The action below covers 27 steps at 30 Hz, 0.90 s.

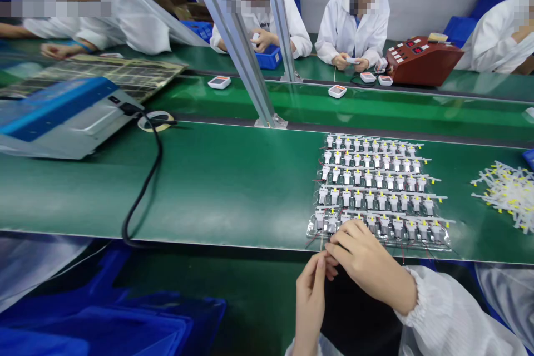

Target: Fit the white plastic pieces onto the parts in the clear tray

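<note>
A clear tray (442, 240) lies at the front edge of the green bench, with rows of small white parts that have yellow tips and pale strips. My left hand (311, 295) is just off the bench edge, thumb and fingers pinched near a thin pale strip (321, 242) that points up toward the tray's left corner. My right hand (362, 261) reaches over the tray's front row, its fingertips close to my left fingertips. What the right fingers grip is too small to make out.
A pile of white and yellow pieces (509, 192) lies at the right. A blue-grey machine (62, 117) with a black cable (146, 189) stands at the left. Metal posts (237, 39) rise beyond the bench. Blue bins (125, 322) sit below left. Several people work opposite.
</note>
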Motion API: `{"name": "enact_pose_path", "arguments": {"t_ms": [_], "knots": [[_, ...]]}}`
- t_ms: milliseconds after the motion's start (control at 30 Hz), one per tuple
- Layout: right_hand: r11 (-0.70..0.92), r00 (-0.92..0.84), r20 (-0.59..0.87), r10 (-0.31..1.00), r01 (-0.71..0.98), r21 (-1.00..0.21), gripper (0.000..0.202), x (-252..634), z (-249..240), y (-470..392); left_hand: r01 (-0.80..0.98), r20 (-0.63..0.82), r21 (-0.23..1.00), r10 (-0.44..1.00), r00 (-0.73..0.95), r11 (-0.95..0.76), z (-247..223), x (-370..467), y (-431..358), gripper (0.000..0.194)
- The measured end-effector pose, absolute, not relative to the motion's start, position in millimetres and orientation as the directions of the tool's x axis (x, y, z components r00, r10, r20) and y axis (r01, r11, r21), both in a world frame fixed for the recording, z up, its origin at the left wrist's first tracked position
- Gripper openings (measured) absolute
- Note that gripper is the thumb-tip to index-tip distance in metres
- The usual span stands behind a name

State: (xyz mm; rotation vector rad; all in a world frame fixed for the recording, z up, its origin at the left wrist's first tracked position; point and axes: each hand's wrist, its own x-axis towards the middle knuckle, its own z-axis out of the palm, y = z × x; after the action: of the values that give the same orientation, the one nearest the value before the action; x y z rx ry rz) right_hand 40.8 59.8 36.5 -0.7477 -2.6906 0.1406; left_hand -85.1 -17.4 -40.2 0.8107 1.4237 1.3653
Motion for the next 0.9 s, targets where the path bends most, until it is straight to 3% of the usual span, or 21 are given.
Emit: {"name": "enact_pose_path", "arguments": {"t_ms": [167, 300, 400, 533, 600, 700, 800, 900], "knots": [[0.864, -0.782, 0.371, 0.501, 0.422, -0.276, 0.017, 44.1, 39.5, 48.8, -0.374, -0.324, 0.907, 0.89, -0.321, 0.195, -46.0, -83.0, -18.5, 0.043], [0.9, -0.8, 0.419, 0.43, 0.347, -0.264, 0.018, 48.6, 40.4, 33.0, -0.548, -0.449, 0.795, 0.86, -0.244, 0.26, -42.8, -83.0, -22.3, 0.046], [0.908, -0.8, 0.436, 0.413, 0.323, -0.269, 0.014, 58.4, 46.3, 21.4, -0.574, -0.472, 0.763, 0.863, -0.178, 0.298, -35.6, -84.7, -24.9, 0.044], [0.858, -0.718, 0.478, 0.505, 0.359, -0.368, 0.01, 98.0, 59.1, 25.7, -0.536, -0.437, 0.807, 0.861, -0.26, 0.248, -30.1, -85.5, -25.4, 0.041], [0.77, -0.575, 0.515, 0.636, 0.524, -0.365, 0.014, 135.6, 59.9, 41.5, -0.511, -0.412, 0.828, 0.868, -0.277, 0.23, -30.4, -84.6, -24.6, 0.041], [0.394, -0.215, 0.542, 0.812, 0.888, -0.238, 0.015, 210.1, 44.9, 75.2, -0.466, -0.378, 0.855, 0.887, -0.264, 0.226, -31.3, -81.6, -23.4, 0.043], [0.085, -0.036, 0.569, 0.822, 0.995, -0.058, 0.02, 284.5, 15.3, 105.0, -0.378, -0.345, 0.893, 0.912, -0.222, 0.246, -28.4, -76.4, -22.4, 0.043], [-0.07, 0.022, 0.535, 0.844, 0.995, 0.071, 0.023, 332.5, -12.0, 122.5, -0.282, -0.309, 0.924, 0.939, -0.153, 0.258, -20.6, -69.0, -20.3, 0.042]]}}
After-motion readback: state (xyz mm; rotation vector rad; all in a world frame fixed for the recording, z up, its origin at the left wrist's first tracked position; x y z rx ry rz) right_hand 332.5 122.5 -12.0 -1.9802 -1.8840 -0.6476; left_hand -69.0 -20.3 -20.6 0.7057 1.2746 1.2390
